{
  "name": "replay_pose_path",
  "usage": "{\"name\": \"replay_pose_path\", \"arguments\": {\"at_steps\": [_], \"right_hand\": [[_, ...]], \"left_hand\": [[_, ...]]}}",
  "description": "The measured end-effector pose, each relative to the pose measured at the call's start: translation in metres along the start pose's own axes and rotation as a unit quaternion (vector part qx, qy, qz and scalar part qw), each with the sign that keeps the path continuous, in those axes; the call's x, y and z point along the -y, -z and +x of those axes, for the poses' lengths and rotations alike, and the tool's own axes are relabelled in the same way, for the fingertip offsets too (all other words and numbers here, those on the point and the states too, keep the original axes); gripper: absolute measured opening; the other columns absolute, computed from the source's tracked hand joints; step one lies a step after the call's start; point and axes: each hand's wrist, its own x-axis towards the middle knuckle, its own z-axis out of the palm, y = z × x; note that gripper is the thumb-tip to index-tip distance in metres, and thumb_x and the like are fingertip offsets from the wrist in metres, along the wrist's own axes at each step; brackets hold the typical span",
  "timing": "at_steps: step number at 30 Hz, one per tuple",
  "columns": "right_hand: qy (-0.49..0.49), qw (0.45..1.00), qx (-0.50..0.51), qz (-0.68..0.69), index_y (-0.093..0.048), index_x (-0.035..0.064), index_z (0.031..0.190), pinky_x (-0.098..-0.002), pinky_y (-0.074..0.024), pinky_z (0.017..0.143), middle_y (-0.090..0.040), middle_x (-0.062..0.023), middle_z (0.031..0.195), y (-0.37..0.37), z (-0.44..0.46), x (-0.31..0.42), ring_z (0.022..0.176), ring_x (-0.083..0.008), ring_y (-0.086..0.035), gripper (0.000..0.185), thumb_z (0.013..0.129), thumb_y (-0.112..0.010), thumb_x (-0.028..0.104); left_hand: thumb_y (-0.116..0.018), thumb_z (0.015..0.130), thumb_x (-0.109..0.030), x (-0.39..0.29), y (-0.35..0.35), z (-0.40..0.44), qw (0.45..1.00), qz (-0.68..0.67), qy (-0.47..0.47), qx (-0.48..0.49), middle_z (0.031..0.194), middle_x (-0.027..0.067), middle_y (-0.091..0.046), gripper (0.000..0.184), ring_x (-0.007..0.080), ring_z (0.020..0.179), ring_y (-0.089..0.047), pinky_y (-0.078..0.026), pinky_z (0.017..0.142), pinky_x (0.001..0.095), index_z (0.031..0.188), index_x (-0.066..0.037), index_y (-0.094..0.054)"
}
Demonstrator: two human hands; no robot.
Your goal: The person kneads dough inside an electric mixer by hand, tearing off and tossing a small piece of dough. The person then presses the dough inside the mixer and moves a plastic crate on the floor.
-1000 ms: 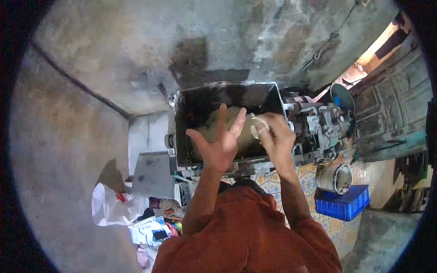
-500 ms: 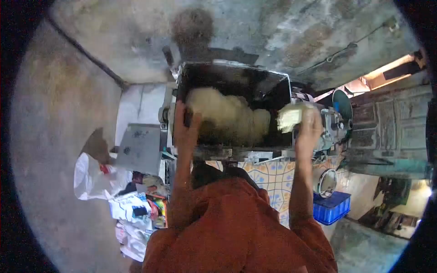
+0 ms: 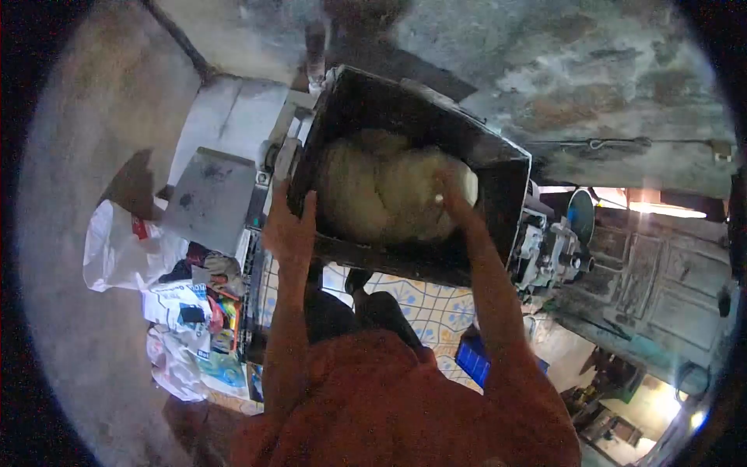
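A large lumpy mass of pale dough (image 3: 381, 194) lies in a deep, dark metal mixing trough (image 3: 405, 93). My right hand (image 3: 455, 194) reaches inside over the right part of the dough. Its fingers are closed around a paler lump of dough (image 3: 471, 187), partly hidden behind them. At the trough's near left corner is my left hand (image 3: 289, 226), thumb and fingers apart and pointing up along the side wall. Nothing shows in its grasp; whether its fingers press on the rim I cannot tell.
Machine parts (image 3: 548, 249) stick out right of the trough. A grey metal panel (image 3: 210, 191) is on the left, above white plastic bags (image 3: 128, 249) and wrappers. A blue crate (image 3: 472, 359) stands on the tiled floor (image 3: 436, 311). A rough wall (image 3: 560, 93) rises behind.
My right hand has carried the pale lump from the trough's right side inward, onto the dough. My left hand stays at the left side. The view has tilted, so the trough appears rotated.
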Motion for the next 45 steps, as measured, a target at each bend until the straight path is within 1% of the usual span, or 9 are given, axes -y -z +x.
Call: {"name": "replay_pose_path", "arguments": {"at_steps": [14, 19, 21, 24, 26, 30, 34, 39, 45], "right_hand": [[-0.140, 0.967, -0.185, -0.102, -0.040, 0.0081, 0.138, -0.0388, -0.0544, 0.070, -0.063, -0.0186, 0.113, 0.162, -0.077, 0.082, 0.084, -0.0297, -0.067, 0.059, 0.087, -0.066, 0.023], [-0.067, 0.763, -0.518, 0.380, -0.038, 0.0062, 0.139, -0.0373, -0.0555, 0.068, -0.054, -0.0173, 0.130, 0.153, -0.054, 0.152, 0.101, -0.0287, -0.063, 0.064, 0.086, -0.068, 0.027], [-0.025, 0.908, -0.393, -0.140, -0.032, 0.0059, 0.143, -0.0389, -0.0555, 0.070, -0.047, -0.0186, 0.137, 0.067, -0.023, 0.039, 0.105, -0.0276, -0.061, 0.073, 0.085, -0.070, 0.027], [0.040, 0.971, -0.108, -0.210, -0.030, 0.0081, 0.145, -0.0381, -0.0537, 0.078, -0.044, -0.0194, 0.139, 0.004, -0.023, 0.040, 0.105, -0.0293, -0.060, 0.075, 0.084, -0.070, 0.022], [-0.141, 0.967, -0.136, 0.165, -0.037, 0.0056, 0.141, -0.0432, -0.0441, 0.098, -0.039, -0.0210, 0.145, 0.040, -0.029, 0.087, 0.123, -0.0322, -0.050, 0.062, 0.088, -0.064, 0.019], [-0.010, 0.937, -0.342, -0.078, -0.041, 0.0114, 0.139, -0.0390, -0.0543, 0.078, -0.057, -0.0154, 0.126, 0.101, -0.087, 0.076, 0.102, -0.0234, -0.062, 0.054, 0.090, -0.061, 0.015], [-0.206, 0.780, -0.245, 0.537, -0.045, 0.0013, 0.134, -0.0378, -0.0483, 0.091, -0.055, -0.0193, 0.126, 0.134, -0.120, 0.100, 0.109, -0.0291, -0.059, 0.058, 0.094, -0.055, 0.043], [-0.135, 0.660, -0.133, 0.727, -0.038, 0.0011, 0.137, -0.0437, -0.0427, 0.098, -0.053, -0.0223, 0.127, 0.109, -0.112, 0.094, 0.114, -0.0344, -0.054, 0.077, 0.094, -0.031, 0.065], [-0.114, 0.800, -0.144, 0.571, -0.038, 0.0033, 0.140, -0.0437, -0.0459, 0.095, -0.053, -0.0215, 0.127, 0.093, -0.108, 0.110, 0.116, -0.0314, -0.054, 0.068, 0.098, -0.033, 0.056]], "left_hand": [[-0.064, 0.085, -0.043, 0.004, -0.002, -0.001, 0.999, -0.004, 0.017, -0.032, 0.112, 0.0142, -0.066, 0.050, 0.0321, 0.093, -0.067, -0.053, 0.077, 0.0425, 0.122, -0.010, -0.060], [-0.063, 0.087, -0.039, 0.007, -0.010, -0.002, 0.992, -0.037, -0.044, -0.113, 0.119, 0.0144, -0.063, 0.049, 0.0326, 0.101, -0.064, -0.052, 0.081, 0.0426, 0.124, -0.008, -0.058], [-0.064, 0.086, -0.042, 0.007, -0.010, -0.004, 0.996, -0.031, -0.013, -0.080, 0.116, 0.0140, -0.065, 0.050, 0.0325, 0.100, -0.064, -0.052, 0.082, 0.0427, 0.125, -0.011, -0.057], [-0.064, 0.085, -0.043, 0.013, -0.015, 0.002, 0.995, -0.021, -0.026, -0.091, 0.115, 0.0133, -0.065, 0.051, 0.0324, 0.101, -0.064, -0.050, 0.083, 0.0435, 0.126, -0.014, -0.056], [-0.066, 0.084, -0.042, 0.013, -0.011, -0.001, 0.996, -0.028, -0.013, -0.082, 0.114, 0.0124, -0.065, 0.051, 0.0321, 0.101, -0.064, -0.050, 0.084, 0.0436, 0.127, -0.015, -0.056], [-0.066, 0.084, -0.036, 0.006, -0.004, -0.004, 0.996, -0.030, -0.017, -0.077, 0.112, 0.0139, -0.065, 0.046, 0.0332, 0.096, -0.065, -0.053, 0.079, 0.0416, 0.122, -0.010, -0.058], [-0.066, 0.085, -0.037, 0.010, -0.008, -0.003, 0.994, -0.060, -0.040, -0.078, 0.109, 0.0122, -0.066, 0.046, 0.0303, 0.094, -0.066, -0.053, 0.078, 0.0411, 0.122, -0.011, -0.058], [-0.067, 0.085, -0.035, 0.022, -0.019, 0.000, 0.991, -0.026, -0.068, -0.109, 0.114, 0.0113, -0.065, 0.047, 0.0310, 0.095, -0.066, -0.053, 0.078, 0.0398, 0.124, -0.012, -0.058], [-0.066, 0.085, -0.039, 0.005, -0.004, -0.003, 0.997, -0.016, -0.020, -0.074, 0.110, 0.0125, -0.067, 0.046, 0.0314, 0.094, -0.066, -0.052, 0.079, 0.0413, 0.123, -0.013, -0.059]]}}
